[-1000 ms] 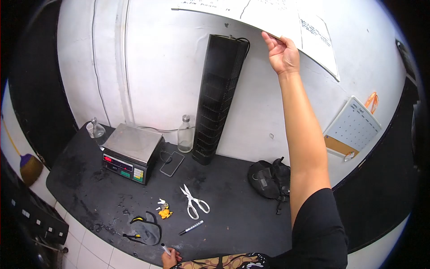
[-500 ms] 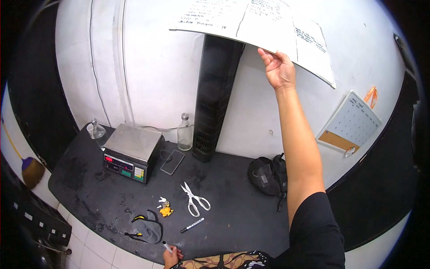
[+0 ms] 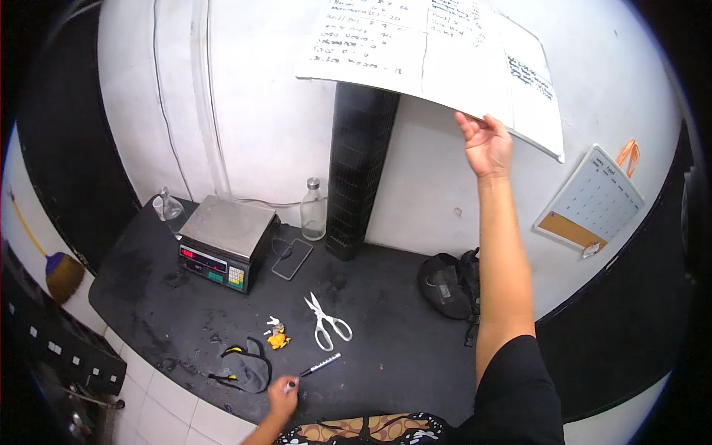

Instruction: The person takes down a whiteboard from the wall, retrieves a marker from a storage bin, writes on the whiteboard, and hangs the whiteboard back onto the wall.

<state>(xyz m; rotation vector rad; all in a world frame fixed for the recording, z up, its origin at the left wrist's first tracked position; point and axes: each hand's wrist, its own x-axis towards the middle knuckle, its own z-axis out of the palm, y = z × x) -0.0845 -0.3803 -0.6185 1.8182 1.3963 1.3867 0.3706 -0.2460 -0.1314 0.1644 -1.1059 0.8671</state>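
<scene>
A large whiteboard (image 3: 467, 74) with black handwriting in ruled columns fills the top of the view, its lower edge standing out from the wall. My right hand (image 3: 489, 148) is raised to that edge and holds it, fingertips partly hidden at the board. Low in the view, my left hand (image 3: 283, 397) is closed around a marker (image 3: 290, 386), seen nearly end-on. Just beyond it on the black table (image 3: 400, 334) lies another marker (image 3: 323, 363), white with a dark end. Beside these are white-handled scissors (image 3: 323, 322), keys with a yellow fob (image 3: 278, 339) and a grey pouch-like item (image 3: 248, 371).
A digital scale (image 3: 226, 237) stands at the table's back left, near a glass bottle (image 3: 313, 211), a phone (image 3: 292, 259) and a glass flask (image 3: 169, 206). A tall black tower (image 3: 360, 170) rises behind. A black bag (image 3: 445, 285) sits right; a calendar board (image 3: 589, 196) hangs on the wall.
The whiteboard's lower edge and my right hand have come down and rightward in view. My left hand has moved up over the table, closer to the lying marker.
</scene>
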